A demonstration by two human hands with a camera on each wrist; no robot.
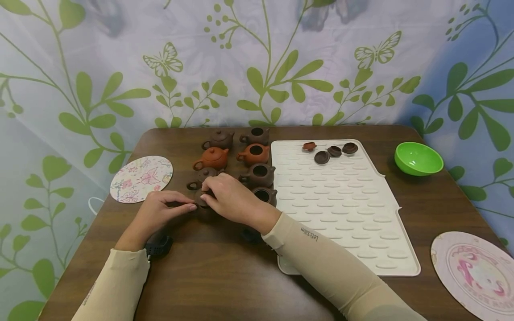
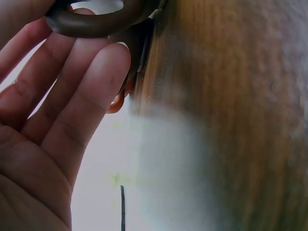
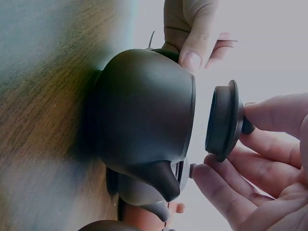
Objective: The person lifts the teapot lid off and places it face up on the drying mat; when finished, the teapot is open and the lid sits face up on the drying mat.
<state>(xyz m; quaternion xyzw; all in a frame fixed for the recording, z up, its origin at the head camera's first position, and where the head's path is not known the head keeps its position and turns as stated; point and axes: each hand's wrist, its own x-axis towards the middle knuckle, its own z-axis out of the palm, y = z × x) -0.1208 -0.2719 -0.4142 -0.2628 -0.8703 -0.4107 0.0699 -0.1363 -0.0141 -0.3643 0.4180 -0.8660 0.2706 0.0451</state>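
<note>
A dark brown teapot [image 3: 144,106] stands on the table at the near end of the left column, largely covered by the hands in the head view. My left hand [image 1: 158,214] holds it by the handle [image 2: 91,24], fingers and thumb against the loop. Its small dark lid [image 3: 225,120] hangs just off the open mouth, its knob pinched by my right hand [image 1: 230,196]. A gap shows between lid and rim in the right wrist view. Beyond stand a lidded brown teapot [image 1: 209,174], a lidded orange teapot [image 1: 214,158] and another lidded brown teapot [image 1: 220,139].
Several lidless teapots, one orange [image 1: 256,156], form a second column on the right. A white mat [image 1: 333,209] bears several loose lids [image 1: 321,157]. A green bowl [image 1: 419,162] and a pink round mat [image 1: 474,267] lie right; a patterned round mat [image 1: 140,179] and black object [image 1: 159,246] left.
</note>
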